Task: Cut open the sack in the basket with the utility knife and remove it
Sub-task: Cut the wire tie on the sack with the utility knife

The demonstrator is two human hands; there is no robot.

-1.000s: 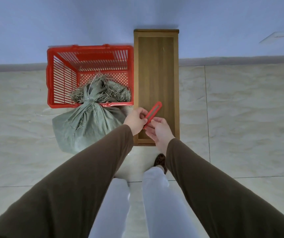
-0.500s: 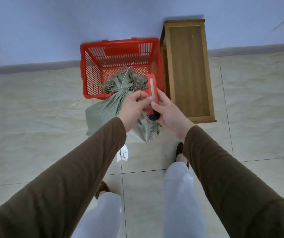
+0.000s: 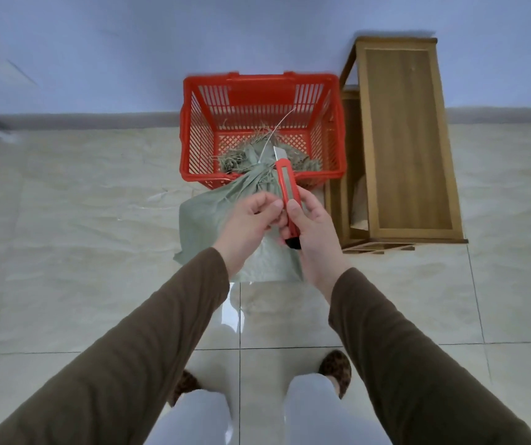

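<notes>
A red plastic basket lies on the floor against the wall. A grey-green woven sack, tied at the neck with frayed fibres, hangs out over the basket's front rim onto the tiles. My right hand grips a red utility knife upright above the sack, a short length of blade showing at its tip. My left hand pinches the knife's side with thumb and fingertips. Both hands hover just above the sack's neck.
A wooden stool or small bench stands right of the basket against the wall. Glossy tiled floor spreads all around. My feet in patterned slippers stand just behind the sack.
I have moved from the bench to in front of the basket. The knife turned upright and its blade now sticks out at the tip. Both hands stay on it.
</notes>
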